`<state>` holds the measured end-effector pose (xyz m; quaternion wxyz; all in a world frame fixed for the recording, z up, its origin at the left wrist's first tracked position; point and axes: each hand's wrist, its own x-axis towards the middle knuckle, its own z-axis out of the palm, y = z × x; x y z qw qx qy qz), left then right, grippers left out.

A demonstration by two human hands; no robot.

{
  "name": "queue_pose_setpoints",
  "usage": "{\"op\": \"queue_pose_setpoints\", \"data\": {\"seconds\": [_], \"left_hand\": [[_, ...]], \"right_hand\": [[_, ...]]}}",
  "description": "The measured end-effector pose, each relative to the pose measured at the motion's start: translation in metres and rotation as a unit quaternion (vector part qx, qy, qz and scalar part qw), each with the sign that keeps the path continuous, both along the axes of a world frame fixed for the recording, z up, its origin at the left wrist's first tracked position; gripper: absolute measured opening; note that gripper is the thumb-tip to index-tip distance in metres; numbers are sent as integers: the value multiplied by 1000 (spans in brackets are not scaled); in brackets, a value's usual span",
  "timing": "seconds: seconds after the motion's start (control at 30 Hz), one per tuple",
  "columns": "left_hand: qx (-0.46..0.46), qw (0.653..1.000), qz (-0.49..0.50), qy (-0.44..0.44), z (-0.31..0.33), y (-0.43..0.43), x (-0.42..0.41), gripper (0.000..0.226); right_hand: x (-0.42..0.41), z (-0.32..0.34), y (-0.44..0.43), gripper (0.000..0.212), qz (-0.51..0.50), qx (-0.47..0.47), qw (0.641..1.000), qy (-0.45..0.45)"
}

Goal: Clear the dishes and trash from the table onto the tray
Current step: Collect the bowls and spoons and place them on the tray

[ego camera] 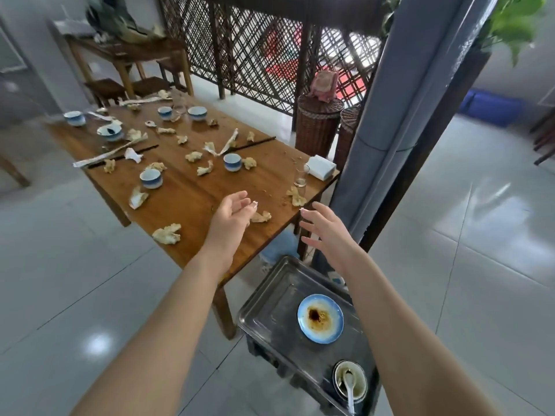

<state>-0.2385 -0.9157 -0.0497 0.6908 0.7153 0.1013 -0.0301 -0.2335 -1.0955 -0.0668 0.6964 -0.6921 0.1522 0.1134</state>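
Reaching out over the table (pixel 192 202), both the left hand (pixel 232 210) and right hand (pixel 326 232) are spreading empty fingers toward the crumpled napkin (pixel 260 217) at twelve o'clock, needing a pinch before heading to the tray (pixel 264 298) at five o'clock.

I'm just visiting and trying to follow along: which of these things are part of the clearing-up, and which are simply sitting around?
Part of the job:
- metal tray
- dirty plate and bowl with spoon, already on the tray
- blue-and-white cups, such as this one
- crumpled tissues, such as this one
- glass
- chopsticks

Just lying about:
- wicker baskets
- side table
- plant
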Motion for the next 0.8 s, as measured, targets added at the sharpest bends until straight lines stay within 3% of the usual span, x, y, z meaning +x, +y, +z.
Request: {"op": "queue_pose_setpoints", "data": {"seconds": [0.17,0.37,0.53,0.8], "left_hand": [[-5,999,50,0,12,72,-26,23],[3,994,113,1,26,169,-61,36],[-1,987,158,2,39,242,-87,28],[11,975,221,-25,47,337,-101,24]], "right_hand": [[-8,13,67,67,56,-36,998,-11],[-18,33,167,67,98,-56,993,-34],[-25,41,256,71,209,-111,971,-23],[-20,57,365,64,244,-80,965,-51]]}}
